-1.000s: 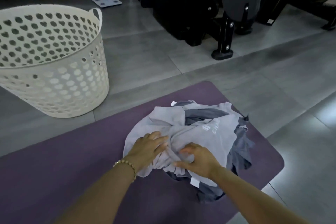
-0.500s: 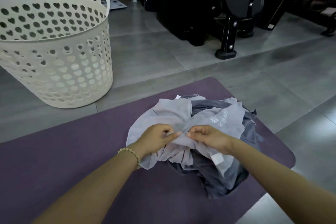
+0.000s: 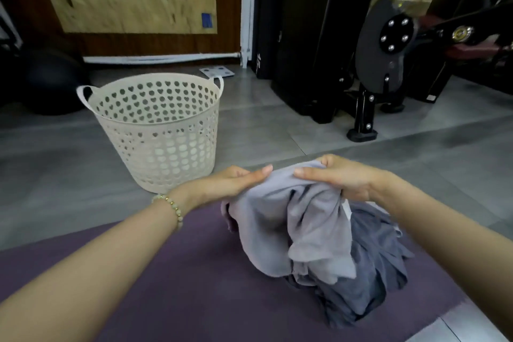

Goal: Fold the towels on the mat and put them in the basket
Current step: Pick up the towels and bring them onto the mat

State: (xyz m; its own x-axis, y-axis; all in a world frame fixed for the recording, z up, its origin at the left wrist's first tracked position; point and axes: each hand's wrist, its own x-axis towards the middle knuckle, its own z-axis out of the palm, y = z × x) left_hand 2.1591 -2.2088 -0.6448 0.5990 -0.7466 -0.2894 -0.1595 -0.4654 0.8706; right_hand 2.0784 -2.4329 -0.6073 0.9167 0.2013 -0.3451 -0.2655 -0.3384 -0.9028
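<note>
Pinching the light towel (image 3: 294, 219) top edge, both hands' fingers (image 3: 258, 175) curl, forearms outstretched.

A pale lilac-grey towel (image 3: 294, 219) lies over darker slate-grey ones (image 3: 372, 272) on a dull purple mat (image 3: 166, 291), while far left a cream basket (image 3: 163, 153) is pierced with heart-shaped holes, on grey floor tiles (image 3: 263, 130), near black gym gear (image 3: 319, 36).
</note>
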